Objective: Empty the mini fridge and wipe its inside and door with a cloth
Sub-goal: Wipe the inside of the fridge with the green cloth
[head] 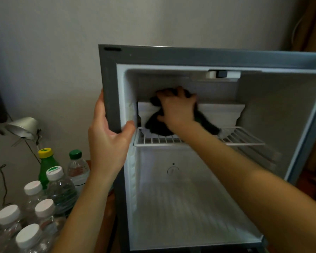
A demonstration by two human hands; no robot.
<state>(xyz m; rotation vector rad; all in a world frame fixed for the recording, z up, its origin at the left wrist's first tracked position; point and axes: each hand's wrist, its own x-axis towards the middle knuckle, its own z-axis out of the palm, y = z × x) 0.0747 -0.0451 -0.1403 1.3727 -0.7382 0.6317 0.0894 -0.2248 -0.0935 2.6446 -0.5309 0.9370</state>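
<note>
Step in hand: wiping the inside. The mini fridge (109, 88) stands open and I see nothing stored in it, so I judge the emptying done.
Right hand (177, 108): reached into the upper compartment, fingers bent over a bunched dark cloth (153, 125) and pressing it against the white tray (221, 114).
Left hand (108, 141): clamped on the fridge's left front edge, thumb on the front face, fingers wrapped round the outer side. It steadies the cabinet.
Cloth position: under my right palm, its loose end hanging below my fingers onto the wire shelf (241, 136).
Next move, as judged: sweep the cloth along the tray to the right of my fingers, then work down to the lower compartment and back wall. The door remains to be done; I cannot make it out from here.
Obstructions: the wire shelf sits just under my right wrist and limits the downward reach. The dial (173, 170) on the back wall, well below my fingers, could catch the cloth.
Surroundings: bottles (62, 190) stand grouped below and left of my left hand, outside the fridge. A desk lamp (23, 127) sits further left.
Hazard: my left elbow is near the bottles and could knock them.
</note>
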